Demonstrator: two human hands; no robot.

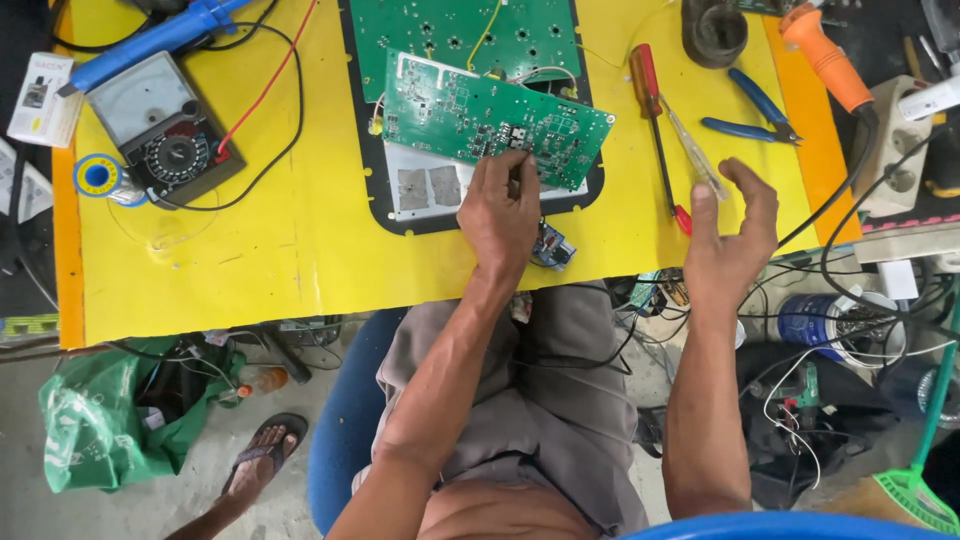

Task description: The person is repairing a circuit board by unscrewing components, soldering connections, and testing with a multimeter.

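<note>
The left hand [500, 215] pinches the near edge of a green rectangular printed circuit board [490, 118] — steadying it, tilted, over the black-rimmed panel [400, 215] on the yellow tabletop [300, 240]. The right hand [730, 235] hovers open and empty, just beside a red-handled screwdriver [655, 125].

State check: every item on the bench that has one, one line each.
left hand: fingertips pressing on the green circuit board, grip closed on nothing
right hand: raised above the table edge, open, empty
green circuit board: loose, lying tilted across the black panel
analog multimeter: face up, red and black leads attached
red-handled screwdriver: lying flat, untouched
blue-handled pliers: lying flat, handles spread apart
solder spool: lying flat beside the multimeter
</note>
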